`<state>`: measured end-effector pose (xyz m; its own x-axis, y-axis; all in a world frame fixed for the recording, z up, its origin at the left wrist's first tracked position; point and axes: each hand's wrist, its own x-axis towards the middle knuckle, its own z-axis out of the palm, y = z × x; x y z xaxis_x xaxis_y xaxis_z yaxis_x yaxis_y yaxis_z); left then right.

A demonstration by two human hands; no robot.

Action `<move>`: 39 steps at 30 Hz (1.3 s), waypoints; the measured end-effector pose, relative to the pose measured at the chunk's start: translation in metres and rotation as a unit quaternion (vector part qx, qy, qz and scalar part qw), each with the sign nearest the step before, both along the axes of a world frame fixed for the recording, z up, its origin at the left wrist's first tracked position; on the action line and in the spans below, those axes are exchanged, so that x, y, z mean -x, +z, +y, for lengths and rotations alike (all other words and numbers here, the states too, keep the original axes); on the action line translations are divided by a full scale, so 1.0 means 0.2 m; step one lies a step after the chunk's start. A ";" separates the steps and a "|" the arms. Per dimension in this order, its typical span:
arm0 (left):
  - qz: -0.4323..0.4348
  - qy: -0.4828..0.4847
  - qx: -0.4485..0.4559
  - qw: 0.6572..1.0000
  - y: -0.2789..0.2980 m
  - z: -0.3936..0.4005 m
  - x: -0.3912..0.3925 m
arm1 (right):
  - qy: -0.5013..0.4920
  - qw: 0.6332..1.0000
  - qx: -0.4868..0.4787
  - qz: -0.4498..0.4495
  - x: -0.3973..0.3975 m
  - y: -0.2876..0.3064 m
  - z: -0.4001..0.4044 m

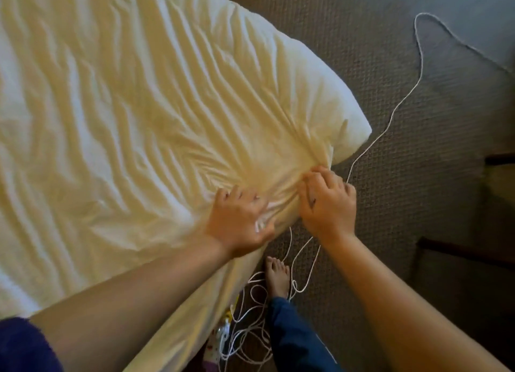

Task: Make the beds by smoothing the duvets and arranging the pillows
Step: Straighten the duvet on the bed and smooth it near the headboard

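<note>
One wrinkled cream fabric duvet (133,106), two bare hands, left (239,221) and right (328,204), one bare foot (277,277) below them, one tangled white cord (390,115).

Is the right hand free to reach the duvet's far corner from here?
Probably not yet: the right hand grips bunched duvet at the near edge. Once it lets go, nothing lies between it and the corner.

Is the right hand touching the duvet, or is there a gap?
Touching. In the head view the right hand has its fingers curled into the bunched edge of the duvet, pinching the fabric.
</note>
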<state>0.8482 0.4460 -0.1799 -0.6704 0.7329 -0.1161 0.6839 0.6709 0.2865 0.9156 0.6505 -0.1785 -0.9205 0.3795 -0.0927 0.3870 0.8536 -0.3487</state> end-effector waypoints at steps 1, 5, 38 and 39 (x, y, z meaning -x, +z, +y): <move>0.006 0.022 -0.059 0.998 0.05 0.07 0.12 | -0.003 0.998 -0.009 0.056 0.07 0.04 0.04; 0.017 0.108 -0.094 0.990 0.12 0.43 0.71 | 0.040 0.984 -0.011 0.174 0.60 0.14 0.12; -0.094 0.102 0.127 0.982 -0.07 -1.19 -0.65 | 0.327 0.932 -0.090 -0.125 -0.20 -0.24 -0.51; -0.114 0.083 0.124 0.982 -0.04 -1.23 -0.74 | 0.309 0.936 -0.083 -0.145 -0.28 -0.20 -0.49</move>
<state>0.9957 0.2004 -0.1873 -0.7142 0.5455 -0.4386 0.4960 0.8366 0.2326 0.9722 0.5515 -0.2194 -0.9140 -0.1863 -0.3603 -0.1409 0.9788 -0.1488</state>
